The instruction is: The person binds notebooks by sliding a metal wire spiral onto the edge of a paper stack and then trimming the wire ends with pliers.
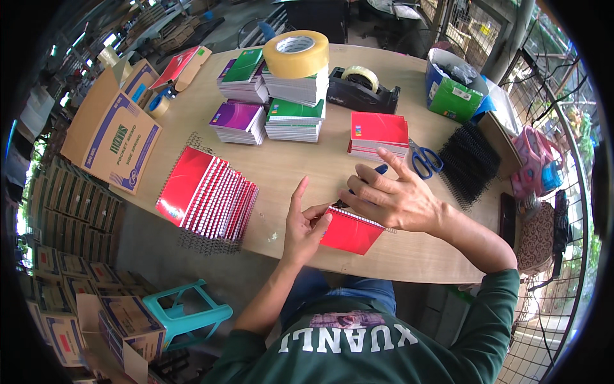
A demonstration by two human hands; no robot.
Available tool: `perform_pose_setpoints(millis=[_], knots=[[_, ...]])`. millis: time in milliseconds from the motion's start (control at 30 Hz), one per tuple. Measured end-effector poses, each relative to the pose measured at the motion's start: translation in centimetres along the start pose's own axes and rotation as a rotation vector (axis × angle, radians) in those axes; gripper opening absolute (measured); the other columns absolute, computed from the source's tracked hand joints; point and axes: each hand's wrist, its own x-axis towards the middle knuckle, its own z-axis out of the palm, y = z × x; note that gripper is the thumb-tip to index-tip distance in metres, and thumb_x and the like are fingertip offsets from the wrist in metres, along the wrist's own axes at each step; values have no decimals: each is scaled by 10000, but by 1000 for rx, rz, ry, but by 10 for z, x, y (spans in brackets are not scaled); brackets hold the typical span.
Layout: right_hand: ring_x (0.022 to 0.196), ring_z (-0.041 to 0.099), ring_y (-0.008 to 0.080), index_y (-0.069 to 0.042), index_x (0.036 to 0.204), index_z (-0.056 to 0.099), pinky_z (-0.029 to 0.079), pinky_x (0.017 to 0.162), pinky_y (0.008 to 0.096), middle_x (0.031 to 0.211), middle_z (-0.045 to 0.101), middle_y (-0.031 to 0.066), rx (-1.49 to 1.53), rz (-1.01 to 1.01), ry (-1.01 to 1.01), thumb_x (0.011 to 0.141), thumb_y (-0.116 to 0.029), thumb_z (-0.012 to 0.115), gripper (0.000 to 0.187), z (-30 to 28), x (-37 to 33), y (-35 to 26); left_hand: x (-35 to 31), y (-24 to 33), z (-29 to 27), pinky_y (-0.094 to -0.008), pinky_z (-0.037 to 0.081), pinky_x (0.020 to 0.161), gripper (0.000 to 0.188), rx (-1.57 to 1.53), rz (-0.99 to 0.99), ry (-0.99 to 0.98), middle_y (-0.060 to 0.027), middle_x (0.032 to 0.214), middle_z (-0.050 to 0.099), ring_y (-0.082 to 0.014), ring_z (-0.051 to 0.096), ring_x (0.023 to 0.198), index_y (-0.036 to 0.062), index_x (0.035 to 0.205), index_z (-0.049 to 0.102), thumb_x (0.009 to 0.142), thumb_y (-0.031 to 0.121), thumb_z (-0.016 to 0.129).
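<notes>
A small red notebook [352,232] with a wire coil along its upper edge is held tilted over the table's near edge. My left hand [303,230] pinches its left end between thumb and fingers, with the index finger raised. Closed around a pliers-like tool [382,169] with a dark blue handle, my right hand [400,200] is over the notebook's coil. The tool's dark tip is by the coil's left end, near my left fingertips; most of the tool is hidden by the hand. A length of coil sticks out past the notebook's right end.
Red coil-bound notebooks [208,198] are piled at left, and red pads [378,131] are stacked ahead. Beyond are purple and green pads [294,118], a tape roll [307,61] and a tape dispenser [363,95]. Scissors [425,160] and black coils [470,160] lie at right; a carton [121,137] stands far left.
</notes>
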Motion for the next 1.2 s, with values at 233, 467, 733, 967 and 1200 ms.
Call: perform_pose_setpoints(millis=[233, 467, 733, 967, 1200], knots=[[940, 656, 224, -92, 1091, 721, 517, 930, 457, 1003, 646, 54, 249, 272, -233, 712, -280, 758, 425, 0, -9, -10, -7, -10, 0, -266, 524, 909, 808, 73, 107, 10, -163, 1123, 710, -132, 662, 1031, 108, 1595, 172, 946, -68, 621], [914, 682, 280, -17, 1125, 728, 542, 825, 369, 1019, 676, 141, 563, 821, 52, 709, -76, 835, 434, -31, -30, -6, -38, 105, -9, -317, 517, 897, 191, 766, 518, 145, -143, 1068, 690, -193, 663, 1016, -11, 1184, 628, 1013, 37, 557], [876, 619, 297, -26, 1123, 723, 502, 795, 397, 958, 630, 129, 382, 1006, -76, 715, -87, 834, 427, 12, -125, -27, 60, 266, -122, -367, 438, 697, 79, 1367, 539, -405, -145, 801, 515, -287, 539, 745, -21, 797, 510, 813, 26, 450], [1071, 546, 356, -87, 1242, 685, 467, 951, 467, 1225, 582, 167, 168, 981, -138, 675, -123, 834, 586, 46, -184, -52, 77, 209, -152, -429, 393, 983, 100, 1446, 562, -422, -110, 1080, 548, -324, 517, 1067, 50, 938, 606, 876, 23, 532], [988, 617, 296, -153, 1389, 593, 560, 839, 421, 1429, 443, 181, 397, 1045, -119, 588, -106, 907, 861, 53, -119, -73, -15, 189, -42, -472, 487, 944, 357, 678, 926, -88, -210, 1184, 576, -362, 592, 1094, 56, 1142, 624, 843, 205, 752]])
